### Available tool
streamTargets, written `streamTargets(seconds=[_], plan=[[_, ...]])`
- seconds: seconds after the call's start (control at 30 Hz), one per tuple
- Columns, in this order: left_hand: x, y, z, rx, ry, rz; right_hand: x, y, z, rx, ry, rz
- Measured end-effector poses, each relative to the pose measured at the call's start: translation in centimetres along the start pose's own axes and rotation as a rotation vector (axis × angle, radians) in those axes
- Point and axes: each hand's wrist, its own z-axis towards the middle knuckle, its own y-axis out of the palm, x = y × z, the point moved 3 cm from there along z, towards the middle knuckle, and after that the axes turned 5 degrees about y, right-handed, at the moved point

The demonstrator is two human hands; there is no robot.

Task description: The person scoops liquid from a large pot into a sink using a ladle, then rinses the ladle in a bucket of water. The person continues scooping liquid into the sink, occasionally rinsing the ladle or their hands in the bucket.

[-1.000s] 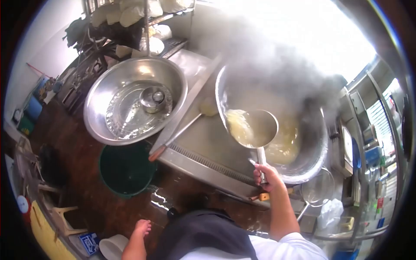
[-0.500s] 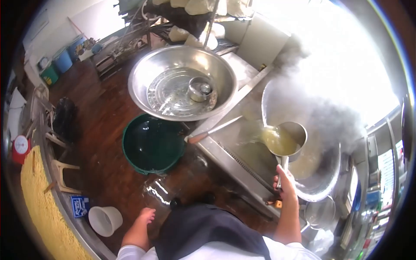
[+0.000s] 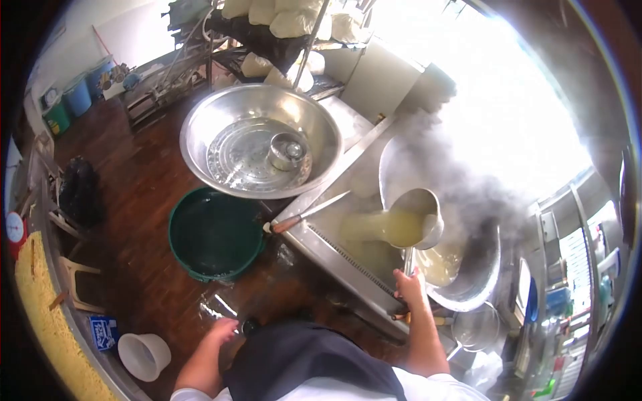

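My right hand is closed round the handle of a metal saucepan tilted to the left. Yellowish liquid streams from its lip over the steel cooking surface on the left. Behind and beside the saucepan stands a large steaming pot with pale liquid in it; steam hides part of its far side. My left hand hangs by the dark apron, fingers curled, with nothing visible in it. A long knife with a wooden handle lies along the steel edge.
A wide steel basin holding a small metal pot stands beyond the green tub on the floor. Right of my arm sits a wire strainer. A white bucket and yellow noodle-like strands are at left.
The saucepan in my right hand has tipped further left, and its liquid pours out in a wider stream. The whole view has shifted slightly. My left hand stays low beside the apron.
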Motion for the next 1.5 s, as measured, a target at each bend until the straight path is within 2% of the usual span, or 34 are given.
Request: streamTargets(seconds=[0.07,0.1,0.17,0.2,0.23,0.27,0.33,0.37,0.43,0.47,0.53,0.57,0.63,0.7,0.77,0.8,0.9,0.97,1.0,1.03,1.1,1.17,1.23,1.3,1.37,1.4,1.47,1.5], plan=[[6.0,3.2,-1.5,-0.217,0.112,0.034,-1.7,0.0,-1.4,0.050,0.043,-0.186],[9.2,5.3,-2.3,-0.343,0.228,0.014,-1.7,0.3,-1.7,0.059,0.043,-0.185],[16.1,10.3,-5.4,-0.586,0.368,0.100,-1.7,0.4,-1.8,0.167,-0.012,-0.394],[19.0,13.0,-7.1,-0.699,0.443,0.094,0.0,0.3,-0.4,0.061,-0.111,-0.579],[21.2,15.9,-7.8,-0.814,0.615,0.183,-0.2,0.3,-0.5,0.069,-0.114,-0.578],[22.8,18.8,-8.2,-0.876,0.661,0.260,-0.8,0.6,-0.8,0.146,-0.106,-0.577],[26.2,22.4,-11.7,-1.023,0.597,0.305,-0.9,0.9,-0.8,0.266,-0.146,-0.597],[27.1,23.7,-12.9,-1.034,0.470,0.270,-0.5,1.0,-0.5,0.308,-0.192,-0.621],[28.1,25.7,-13.1,-1.013,0.360,0.227,-2.3,0.5,-1.5,0.251,-0.141,-0.592],[28.5,26.4,-13.3,-1.018,0.361,0.242,-2.4,0.5,-1.5,0.260,-0.133,-0.584],[29.7,26.8,-13.7,-0.870,0.246,0.014,-2.5,0.8,-1.8,0.297,-0.207,-0.608],[30.1,27.2,-13.8,-0.871,0.242,0.027,-2.5,1.0,-2.1,0.301,-0.198,-0.599],[31.6,27.6,-13.3,-0.651,0.382,-0.096,-3.1,1.9,-3.1,0.194,-0.245,-0.531],[32.5,28.5,-12.6,-0.658,0.389,-0.170,-1.8,3.6,-3.4,0.210,-0.332,-0.385],[33.0,29.2,-11.2,-0.649,0.600,-0.396,-3.0,5.0,-5.7,0.160,-0.372,-0.291],[33.1,28.7,-11.2,-0.583,0.602,-0.370,-2.7,5.2,-5.7,0.123,-0.379,-0.269],[32.9,27.4,-11.6,-0.575,0.658,-0.356,-1.3,5.9,-5.4,0.093,-0.382,-0.218],[33.0,26.8,-11.5,-0.566,0.682,-0.352,-1.4,6.0,-5.3,-0.070,-0.509,-0.099],[33.4,26.0,-12.4,-0.560,0.630,-0.363,-2.7,5.0,-6.1,-0.219,-0.373,-0.123],[33.4,25.4,-12.7,-0.554,0.573,-0.374,-2.3,4.4,-5.6,-0.219,-0.373,-0.115],[33.5,24.8,-11.2,-0.525,0.610,-0.460,-1.3,3.0,-4.4,-0.239,-0.335,0.346],[33.6,23.7,-11.1,-0.517,0.589,-0.422,-3.6,-0.1,-5.5,-0.075,-0.190,0.238],[33.6,23.3,-12.0,-0.521,0.586,-0.393,-1.8,-0.9,-2.8,0.068,-0.304,0.135],[33.5,23.3,-12.2,-0.527,0.581,-0.362,-1.3,-1.3,-2.3,0.109,-0.367,0.174],[33.0,23.7,-11.9,-0.544,0.607,-0.391,-1.3,-1.4,-2.7,-0.047,-0.245,0.262],[32.9,23.8,-11.8,-0.545,0.606,-0.388,-1.1,-1.1,-2.8,-0.046,-0.243,0.264],[32.8,23.7,-11.7,-0.550,0.648,-0.434,0.2,1.1,-2.6,-0.189,-0.195,0.436],[32.7,23.9,-11.6,-0.552,0.646,-0.430,1.3,2.0,-2.2,-0.241,-0.208,0.398]])
